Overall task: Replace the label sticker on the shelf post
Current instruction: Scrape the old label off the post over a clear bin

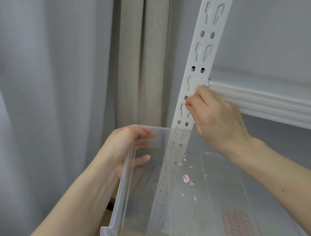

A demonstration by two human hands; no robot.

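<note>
A white perforated shelf post point(206, 41) runs diagonally from the top right down behind a clear plastic bin point(122, 213). A white label sticker point(201, 83) sits on the post where the shelf beam joins it. My right hand point(216, 117) is at the post just below that sticker, fingers curled, fingertips against the sticker's lower edge. My left hand point(127, 147) grips the bin's far left rim, thumb outside and fingers inside. In the bin lie a torn red-edged sticker piece point(186, 178), several small white scraps and a sheet of red-bordered labels point(237, 226).
Grey curtain point(42, 91) hangs at the left, with a beige curtain point(141, 61) beside the post. A white ribbed shelf beam point(268, 104) runs right from the post. Grey wall lies behind the shelf.
</note>
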